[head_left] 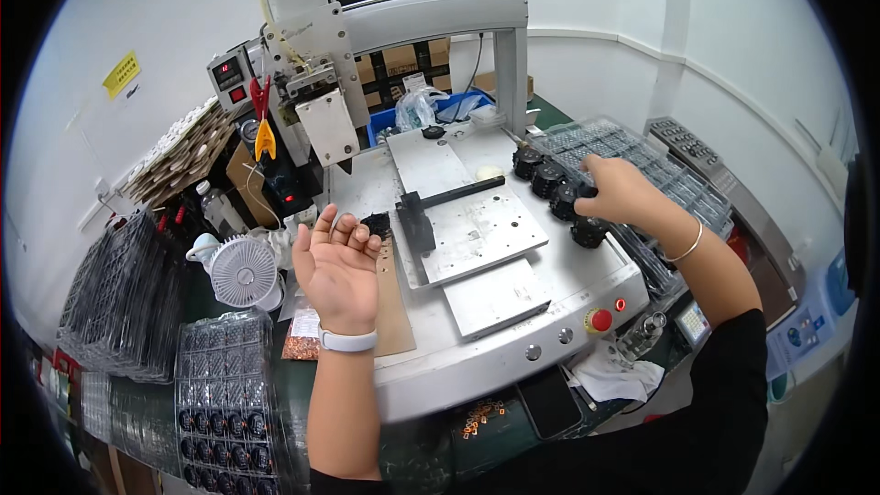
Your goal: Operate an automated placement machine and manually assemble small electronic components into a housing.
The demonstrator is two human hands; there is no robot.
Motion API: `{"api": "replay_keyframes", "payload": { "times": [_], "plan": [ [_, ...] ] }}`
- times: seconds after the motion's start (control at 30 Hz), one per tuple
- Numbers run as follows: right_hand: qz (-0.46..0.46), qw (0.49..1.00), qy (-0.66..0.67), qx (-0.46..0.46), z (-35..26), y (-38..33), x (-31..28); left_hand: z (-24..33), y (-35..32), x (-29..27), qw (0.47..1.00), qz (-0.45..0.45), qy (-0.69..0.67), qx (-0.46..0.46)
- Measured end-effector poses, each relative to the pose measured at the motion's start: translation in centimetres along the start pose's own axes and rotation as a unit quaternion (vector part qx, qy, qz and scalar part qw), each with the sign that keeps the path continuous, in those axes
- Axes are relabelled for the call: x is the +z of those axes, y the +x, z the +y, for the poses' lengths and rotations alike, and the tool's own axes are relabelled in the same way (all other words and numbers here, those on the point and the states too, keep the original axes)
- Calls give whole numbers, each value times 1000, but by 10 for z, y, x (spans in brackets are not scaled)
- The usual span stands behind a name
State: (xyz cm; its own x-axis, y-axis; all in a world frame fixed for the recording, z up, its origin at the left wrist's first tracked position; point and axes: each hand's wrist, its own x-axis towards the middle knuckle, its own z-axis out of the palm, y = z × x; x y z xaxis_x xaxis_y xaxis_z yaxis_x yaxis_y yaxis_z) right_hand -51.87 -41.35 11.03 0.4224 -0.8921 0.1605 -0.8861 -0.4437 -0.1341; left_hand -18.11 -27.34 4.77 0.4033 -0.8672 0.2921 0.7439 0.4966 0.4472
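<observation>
My left hand [341, 266] is turned palm up left of the machine's plate, fingers loosely curled and apart, with nothing on the palm. Just beyond its fingertips shows a small dark bristly clump [376, 224], partly hidden by them. At the right side of the machine bed, several black round ribbed parts [548, 180] stand in a slanting row. My right hand [625, 191] reaches over that row, thumb and fingers closed around one black round part [563, 203], which they partly cover. A black clamp bar [463, 191] lies across the white fixture plate [486, 243].
A gantry head [327, 128] hangs over the bed. Clear trays [632, 160] are stacked at right; another tray [225, 394] holds black parts at left, near a small fan [246, 272]. A red button [598, 319], glass bottle [642, 337] and phone [550, 403] are along the front.
</observation>
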Motion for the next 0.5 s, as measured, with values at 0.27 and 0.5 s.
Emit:
{"api": "replay_keyframes", "payload": {
  "times": [0.27,0.5],
  "plan": [
    [-142,948,273,-81,-146,66,11,-9,8,-13,997,60,38,-40],
    [126,965,108,-204,-189,86,48,-19,6,-10,995,55,82,-24]
  ]
}}
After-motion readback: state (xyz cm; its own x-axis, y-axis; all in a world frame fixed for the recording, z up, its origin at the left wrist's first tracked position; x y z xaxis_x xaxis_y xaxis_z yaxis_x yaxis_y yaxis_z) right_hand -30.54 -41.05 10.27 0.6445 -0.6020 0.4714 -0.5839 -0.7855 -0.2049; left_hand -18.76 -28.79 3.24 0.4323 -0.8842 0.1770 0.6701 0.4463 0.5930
